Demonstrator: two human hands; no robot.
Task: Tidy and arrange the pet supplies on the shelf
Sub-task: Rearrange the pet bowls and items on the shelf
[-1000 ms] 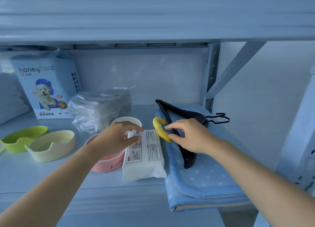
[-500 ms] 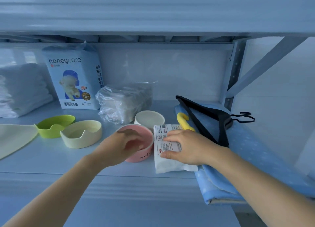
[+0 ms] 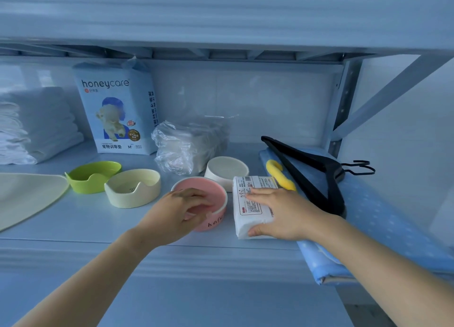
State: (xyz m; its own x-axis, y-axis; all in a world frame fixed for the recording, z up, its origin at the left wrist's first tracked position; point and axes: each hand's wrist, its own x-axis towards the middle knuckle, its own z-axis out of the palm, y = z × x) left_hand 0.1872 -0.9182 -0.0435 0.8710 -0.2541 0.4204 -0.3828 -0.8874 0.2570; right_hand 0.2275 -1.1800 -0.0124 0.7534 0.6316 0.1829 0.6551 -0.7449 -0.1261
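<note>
A pink bowl [image 3: 213, 219] stands near the shelf's front edge. My left hand [image 3: 177, 211] grips its near rim, fingers inside and thumb outside. Right beside it lies a white wipes pack [image 3: 248, 204]; my right hand [image 3: 282, 213] lies over it, thumb curled round its near end. Behind the pack are a white bowl [image 3: 226, 170] and a yellow curved toy [image 3: 280, 174]. A black hanger [image 3: 309, 169] lies on a folded blue mat [image 3: 383, 216] at the right.
A green bowl [image 3: 94, 176] and a cream bowl [image 3: 134, 188] sit at left, beside a cream mat [image 3: 27, 196]. At the back stand a honeycare pad bag [image 3: 118, 110], a clear plastic bag [image 3: 186, 145] and stacked white pads [image 3: 36, 125]. A shelf post [image 3: 341, 105] rises at right.
My left hand moved from the wipes pack to the pink bowl's rim. My right hand left the yellow toy and came down onto the wipes pack. The camera view shifted left.
</note>
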